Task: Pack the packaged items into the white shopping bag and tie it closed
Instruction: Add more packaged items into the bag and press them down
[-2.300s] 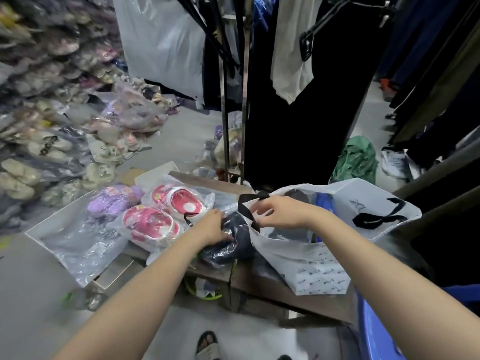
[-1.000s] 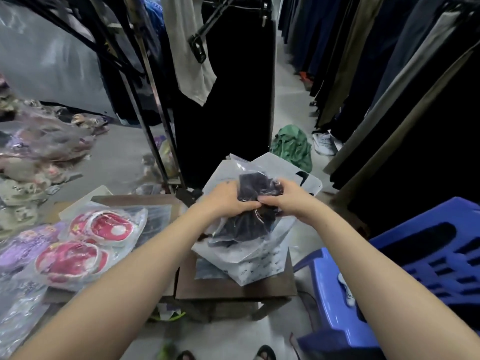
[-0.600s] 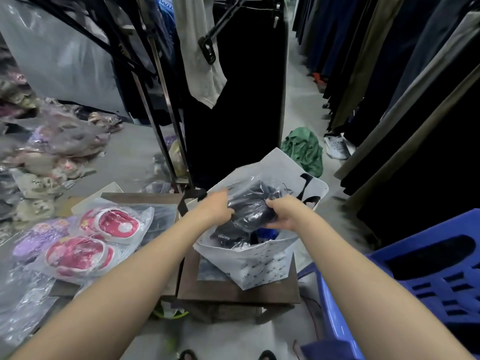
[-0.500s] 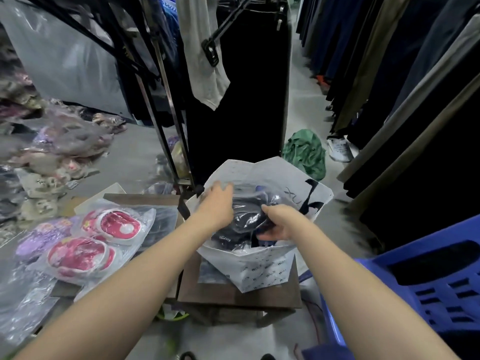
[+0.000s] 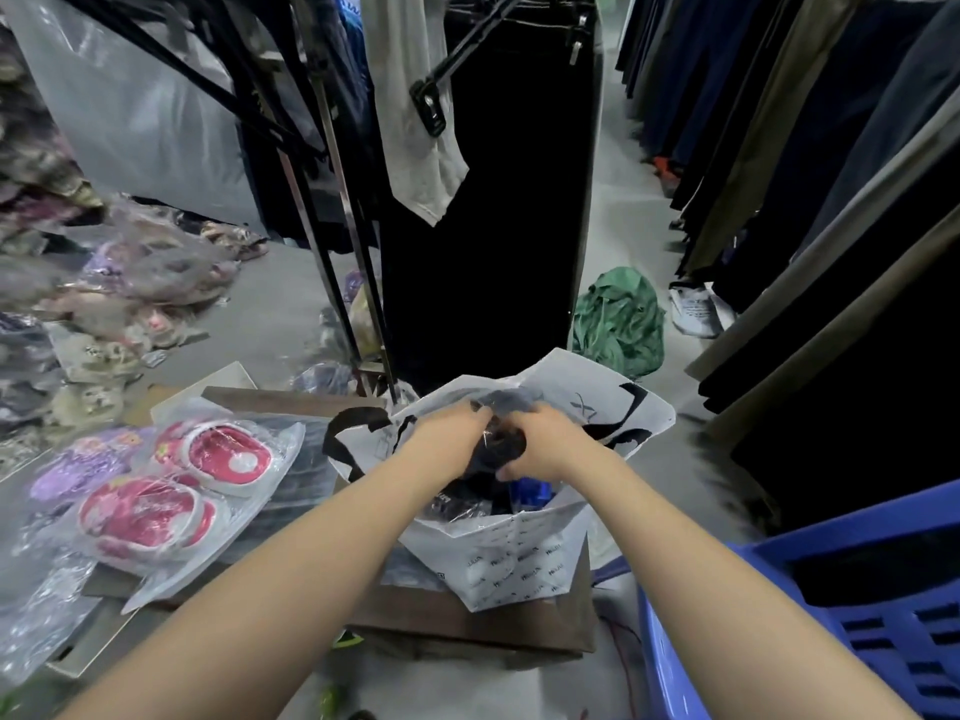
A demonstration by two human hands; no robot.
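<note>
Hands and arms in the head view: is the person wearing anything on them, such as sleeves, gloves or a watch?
Nothing shows. The left forearm and right forearm are bare to the frame edge, with no sleeves, watch or bracelet. The left hand and right hand are gloveless. Parts of both are hidden, so rings cannot be ruled out.

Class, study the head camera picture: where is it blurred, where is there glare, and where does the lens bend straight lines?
Head view: heaped goods at far left smear with blur; glare glints on the wrapped red slippers; the rack pole leans, wide-angle distortion; the hanging black garment is too dark for detail.
</note>
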